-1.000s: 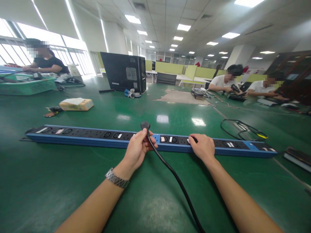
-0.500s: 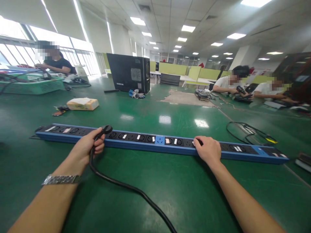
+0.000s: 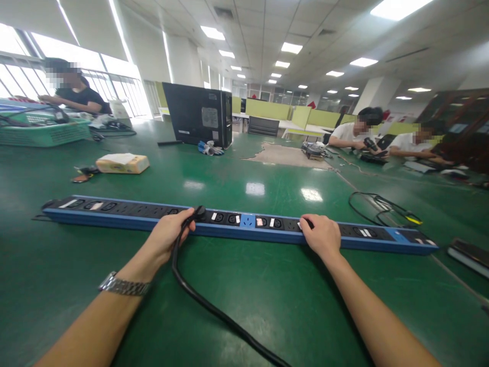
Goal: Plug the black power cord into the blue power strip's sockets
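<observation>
A long blue and black power strip [image 3: 225,233] lies across the green table, its sockets facing up. My left hand [image 3: 171,232] is closed on a black plug [image 3: 198,213], held over the strip left of its middle blue socket. From that plug a thick black cable [image 3: 214,310] runs down to the lower edge of the view. On the right half of the strip, my right hand [image 3: 323,234] is wrapped round the strip, thumb on top; its other fingertips are hidden.
A tissue pack [image 3: 123,163], keys [image 3: 84,173] and a green basket [image 3: 57,133] are at the left. Behind stands a black computer case [image 3: 196,114] with gloves [image 3: 210,148]. Coiled cable [image 3: 382,208] lies right. Three people sit at the table's far sides.
My left hand has moved right along the strip with the plug, closer to the middle blue socket. My right hand keeps its place on the strip. The view has shifted slightly.
</observation>
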### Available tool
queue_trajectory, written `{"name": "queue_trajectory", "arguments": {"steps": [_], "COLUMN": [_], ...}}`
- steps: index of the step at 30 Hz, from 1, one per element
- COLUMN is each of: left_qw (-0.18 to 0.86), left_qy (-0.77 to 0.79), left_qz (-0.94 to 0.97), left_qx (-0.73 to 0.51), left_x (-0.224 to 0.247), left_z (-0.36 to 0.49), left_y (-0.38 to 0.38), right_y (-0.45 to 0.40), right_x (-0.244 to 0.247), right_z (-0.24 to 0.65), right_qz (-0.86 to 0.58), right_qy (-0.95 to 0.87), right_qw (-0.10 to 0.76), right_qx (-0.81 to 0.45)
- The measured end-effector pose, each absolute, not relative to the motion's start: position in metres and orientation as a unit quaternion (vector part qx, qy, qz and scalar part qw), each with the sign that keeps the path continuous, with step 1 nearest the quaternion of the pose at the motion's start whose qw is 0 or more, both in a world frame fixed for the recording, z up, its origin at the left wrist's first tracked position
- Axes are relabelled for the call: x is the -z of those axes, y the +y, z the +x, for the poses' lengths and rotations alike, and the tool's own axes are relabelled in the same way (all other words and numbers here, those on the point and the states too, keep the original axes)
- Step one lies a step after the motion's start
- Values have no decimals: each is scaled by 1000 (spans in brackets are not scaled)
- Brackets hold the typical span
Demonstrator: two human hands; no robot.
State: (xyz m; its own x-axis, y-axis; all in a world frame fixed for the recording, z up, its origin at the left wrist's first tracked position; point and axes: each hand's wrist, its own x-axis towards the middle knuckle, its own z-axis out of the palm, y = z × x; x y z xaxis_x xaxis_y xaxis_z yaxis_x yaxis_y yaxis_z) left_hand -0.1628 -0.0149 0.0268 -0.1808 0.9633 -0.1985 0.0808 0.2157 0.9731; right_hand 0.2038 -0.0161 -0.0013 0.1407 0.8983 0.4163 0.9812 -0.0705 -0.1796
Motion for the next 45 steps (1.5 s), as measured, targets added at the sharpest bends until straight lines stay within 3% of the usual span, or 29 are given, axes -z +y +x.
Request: {"name": "queue_trajectory", "arguments": {"steps": [7,18,27,36,42,45], "left_qw": [385,440,555,533,518,532], "left_qy": [651,614,502,501,429,444], "left_qz": [492,446,430,416,383,382], "left_qx": [-431,-481,-505,-540,-633,-611], "left_x": [-17,-10,-5,-9,-17,-16], "left_z": [-158,-154,-159,-152,-163,-165], "left_y": [-7,-11,-13,-18,-13,-13], "right_y": [-15,-15,-15,-14,-14,-14], "right_x": [2,3,3,8,8,8], "right_z": [203,206,212,213,212,211], "right_qz": [-727,-719,-696,-696,-699,-704], "right_qy": [-646,-655,-682,-679,-675,-670], "right_qw": [205,211,208,210,211,212], "right_qx": [107,97,87,105,107,106]}}
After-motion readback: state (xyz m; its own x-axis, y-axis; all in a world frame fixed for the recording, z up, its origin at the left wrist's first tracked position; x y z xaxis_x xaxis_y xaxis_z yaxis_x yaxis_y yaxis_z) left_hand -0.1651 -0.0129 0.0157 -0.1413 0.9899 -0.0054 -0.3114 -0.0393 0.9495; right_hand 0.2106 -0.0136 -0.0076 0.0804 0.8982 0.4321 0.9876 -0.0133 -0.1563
